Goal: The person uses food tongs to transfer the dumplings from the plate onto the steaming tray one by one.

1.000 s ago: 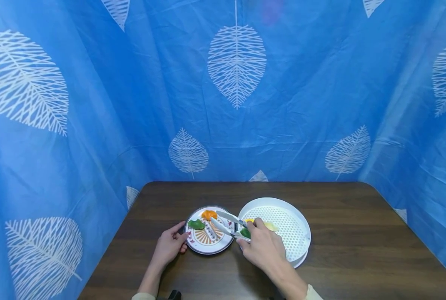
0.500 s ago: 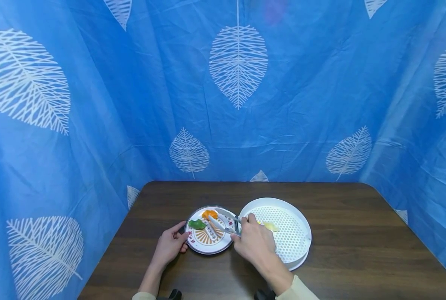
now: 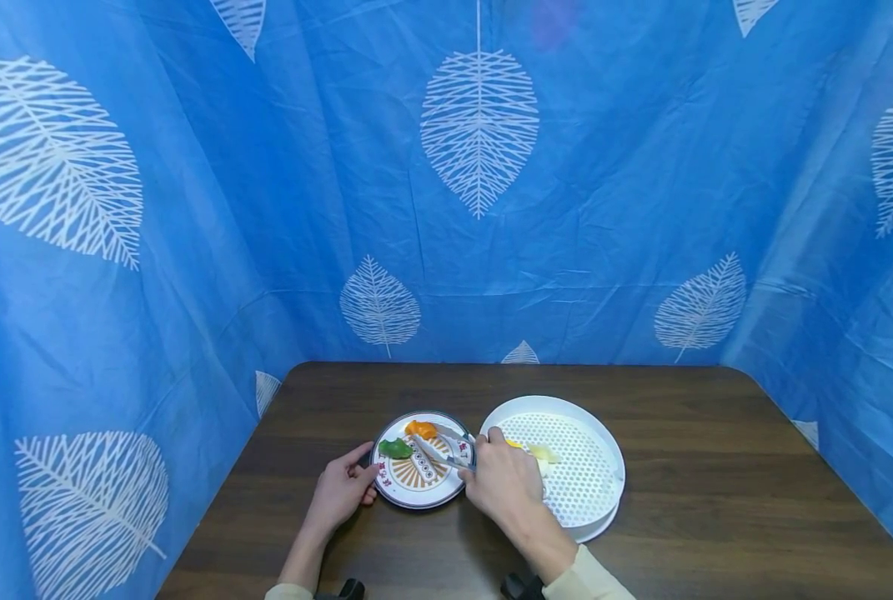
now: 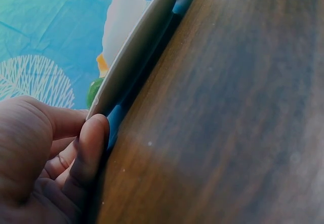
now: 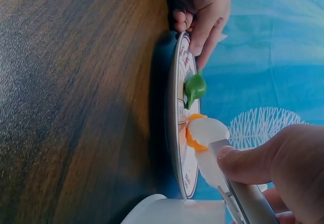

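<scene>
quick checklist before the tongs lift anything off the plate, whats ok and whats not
1. Plate steadied: ok, the left hand pinches its rim.
2. Tongs in hand: ok, the right hand holds them.
3. Tong tips at the orange piece: ok, they reach it.
4. Tongs closed firmly on it: cannot tell, the grip is partly hidden.
5. Orange piece alone on the plate: not ok, a green piece lies beside it.
6. Bare space in the white basket: ok, much of its perforated floor shows.

A brown table (image 3: 701, 475) carries a patterned plate (image 3: 418, 497) beside a white perforated tray (image 3: 583, 467).
</scene>
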Motion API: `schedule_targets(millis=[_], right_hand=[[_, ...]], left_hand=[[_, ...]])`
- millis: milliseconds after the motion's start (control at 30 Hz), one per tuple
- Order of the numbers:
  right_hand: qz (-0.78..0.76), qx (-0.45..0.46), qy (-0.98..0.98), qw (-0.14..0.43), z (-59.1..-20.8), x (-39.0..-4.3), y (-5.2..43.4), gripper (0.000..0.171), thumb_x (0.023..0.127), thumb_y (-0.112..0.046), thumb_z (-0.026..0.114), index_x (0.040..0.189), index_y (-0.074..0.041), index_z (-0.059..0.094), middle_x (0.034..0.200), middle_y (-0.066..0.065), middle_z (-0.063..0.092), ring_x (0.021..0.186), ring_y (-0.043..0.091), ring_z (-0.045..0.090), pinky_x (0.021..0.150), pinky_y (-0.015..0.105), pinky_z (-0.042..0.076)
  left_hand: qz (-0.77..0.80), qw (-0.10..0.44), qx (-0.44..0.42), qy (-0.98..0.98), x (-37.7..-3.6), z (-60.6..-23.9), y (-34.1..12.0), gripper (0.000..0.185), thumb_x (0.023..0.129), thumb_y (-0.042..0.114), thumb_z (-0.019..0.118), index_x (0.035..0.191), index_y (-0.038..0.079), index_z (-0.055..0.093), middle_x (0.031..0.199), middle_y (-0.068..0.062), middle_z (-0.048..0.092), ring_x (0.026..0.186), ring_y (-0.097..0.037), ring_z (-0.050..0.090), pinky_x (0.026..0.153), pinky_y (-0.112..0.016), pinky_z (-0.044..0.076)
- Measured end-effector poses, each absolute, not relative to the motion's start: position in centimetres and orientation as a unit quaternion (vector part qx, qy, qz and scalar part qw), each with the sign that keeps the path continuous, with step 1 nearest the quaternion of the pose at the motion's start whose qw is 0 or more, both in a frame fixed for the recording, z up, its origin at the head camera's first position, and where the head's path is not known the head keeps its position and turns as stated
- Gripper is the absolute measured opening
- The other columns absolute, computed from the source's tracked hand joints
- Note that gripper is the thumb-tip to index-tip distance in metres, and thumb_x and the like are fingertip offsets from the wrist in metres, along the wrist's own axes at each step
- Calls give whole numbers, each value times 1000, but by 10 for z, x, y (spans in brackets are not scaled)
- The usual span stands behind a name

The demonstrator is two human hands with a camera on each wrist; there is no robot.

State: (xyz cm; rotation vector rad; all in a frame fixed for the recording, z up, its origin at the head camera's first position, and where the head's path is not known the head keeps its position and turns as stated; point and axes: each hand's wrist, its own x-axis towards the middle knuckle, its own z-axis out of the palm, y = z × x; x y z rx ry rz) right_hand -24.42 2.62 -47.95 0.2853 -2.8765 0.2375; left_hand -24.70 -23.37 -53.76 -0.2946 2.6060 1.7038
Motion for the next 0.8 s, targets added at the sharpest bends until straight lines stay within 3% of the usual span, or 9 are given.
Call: schedule_targets(millis=[267, 633, 800], right_hand=[[73, 104, -985, 117, -482, -243, 33, 49, 82, -47, 82, 112, -10, 74, 94, 4, 62, 58, 20, 51, 48, 37, 45], [90, 114, -979, 142, -478, -228, 46, 50, 82, -50, 81, 117, -16, 74, 100, 3, 64, 63, 25, 59, 49, 41, 48], [102, 116, -979, 132, -471, -220, 54, 49, 82, -51, 81, 117, -17, 74, 102, 2, 64, 59, 21, 53, 47, 37, 46]], left_hand=[[546, 13, -95, 832, -248, -538, -233, 54, 100, 15, 66, 151, 5, 51, 74, -5, 61, 63, -15, 66, 56, -25, 59], [542, 18, -107, 833, -248, -538, -233, 56, 100, 16, 67, 152, 7, 50, 75, -5, 62, 64, -16, 66, 57, -25, 59], [546, 15, -107, 831, -249, -537, -232, 56, 99, 14, 67, 151, 5, 50, 73, -5, 61, 63, -15, 66, 56, -25, 59]])
